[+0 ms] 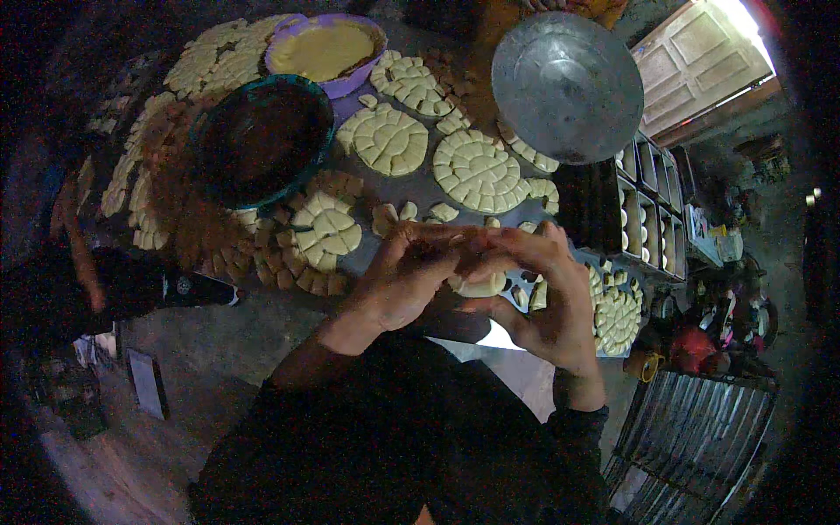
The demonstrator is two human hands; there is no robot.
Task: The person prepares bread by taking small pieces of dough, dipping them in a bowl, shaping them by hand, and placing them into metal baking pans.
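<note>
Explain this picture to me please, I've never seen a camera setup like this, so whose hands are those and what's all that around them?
There's no machine here. The left hand and right hand belong to the person wearing the camera. It sits on their head, looking down through a very wide lens, so straight edges bend.

On the grey table lie pale rounds, apparently dough, cut into pieces, with a purple basin and a dark green-rimmed basin.

The hands are raised together, and a pale piece shows between them; whether they hold it is hard to tell.
</note>
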